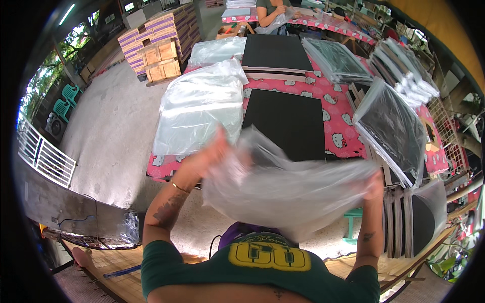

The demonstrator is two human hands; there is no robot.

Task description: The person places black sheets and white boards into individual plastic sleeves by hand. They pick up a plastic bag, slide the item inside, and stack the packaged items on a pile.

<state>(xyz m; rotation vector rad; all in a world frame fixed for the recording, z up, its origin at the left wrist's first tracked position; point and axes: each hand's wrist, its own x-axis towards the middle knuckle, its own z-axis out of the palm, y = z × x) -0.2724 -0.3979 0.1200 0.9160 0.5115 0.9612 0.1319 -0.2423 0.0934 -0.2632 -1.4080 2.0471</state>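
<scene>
Both my hands hold up a clear plastic bag [288, 189] in front of my chest, spread wide between them. My left hand [212, 154] grips its upper left edge and looks blurred. My right hand [375, 183] grips its right end and is partly hidden behind the film. Just beyond the bag a flat black board [285, 123] lies on the table with a pink patterned cloth [338, 108]. A pile of clear plastic bags [199, 108] lies on the table's left part.
A second black board [275, 53] lies farther back. Bagged black boards [396, 131] are stacked at the right, more [336, 60] behind them. Upright boards [411, 222] stand at lower right. Another person [270, 10] works at a far table. Purple and brown cartons [159, 40] stand on the concrete floor.
</scene>
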